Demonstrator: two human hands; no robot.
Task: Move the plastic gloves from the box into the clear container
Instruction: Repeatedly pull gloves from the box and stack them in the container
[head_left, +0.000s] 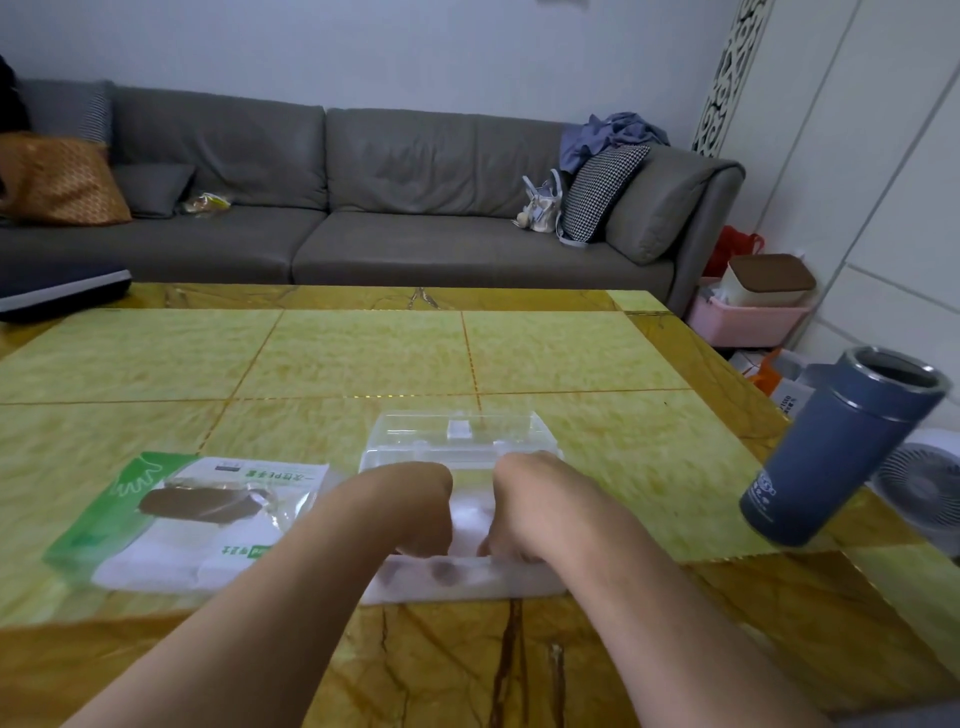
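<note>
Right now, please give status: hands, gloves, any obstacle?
Both hands, left and right, grip the glove stack. Clear container just beyond. Nothing between.

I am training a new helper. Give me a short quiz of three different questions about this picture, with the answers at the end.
1. True or false: the blue flask stands left of the clear container.
2. Which thing lies on the table left of the hands: A) a green and white glove package, B) a fan, C) a pillow?
3. What do the left hand and right hand hold together?

Key
1. False: it stands to the right.
2. A, the glove package.
3. A white stack of plastic gloves, with fingers curled over it, just in front of the container.
</note>
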